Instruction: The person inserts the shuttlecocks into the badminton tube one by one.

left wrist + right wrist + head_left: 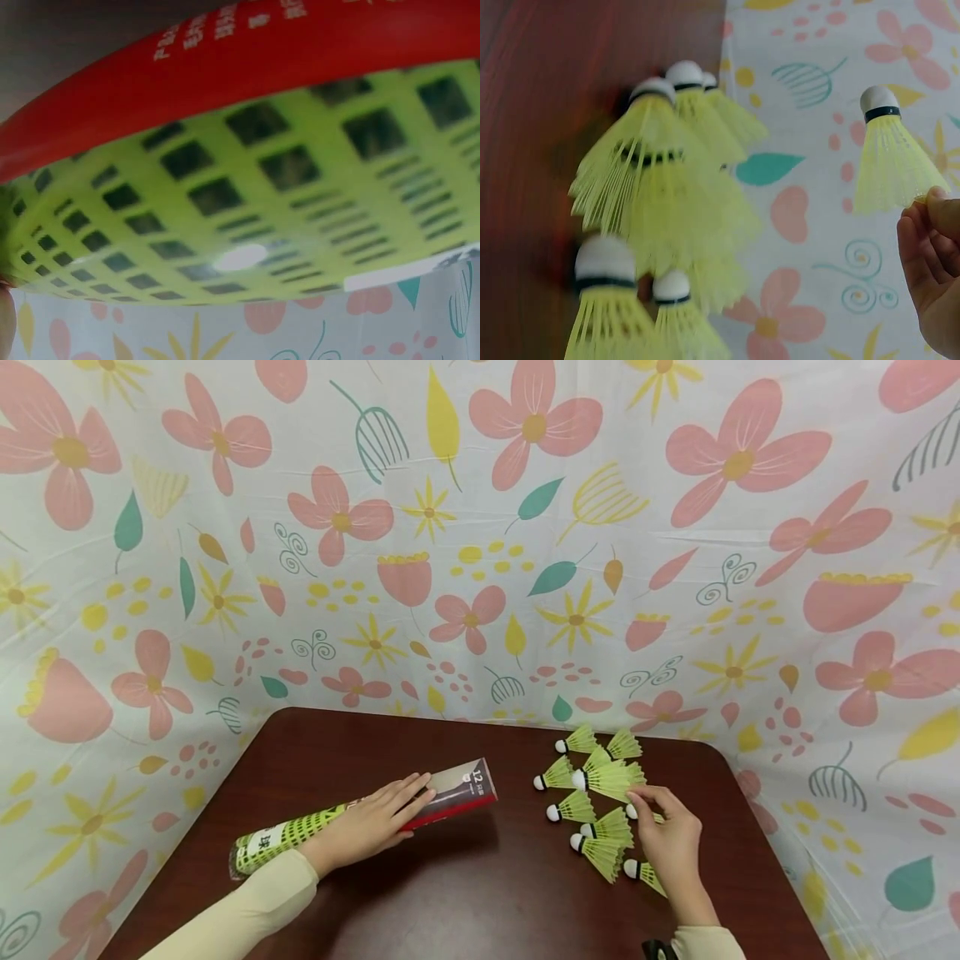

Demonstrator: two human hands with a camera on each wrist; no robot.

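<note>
My left hand (378,818) grips a shuttlecock tube (281,843) from above, its thumb hidden in the head view. The tube has a yellow-green net pattern and a red and grey end marked 12; its right end is tilted up off the table. Up close in the left wrist view, the tube's printed wall (225,195) fills most of the picture. My right hand (671,835) pinches a yellow shuttlecock (892,154) by the rim of its skirt, the white cork pointing away from the fingers. Beneath and around that hand lie several more yellow shuttlecocks (573,807).
The dark brown table (525,910) has rounded far corners. A white cloth (465,677) with flowers and leaves hangs behind it and along both sides. The loose shuttlecocks are grouped on the right half, some overlapping.
</note>
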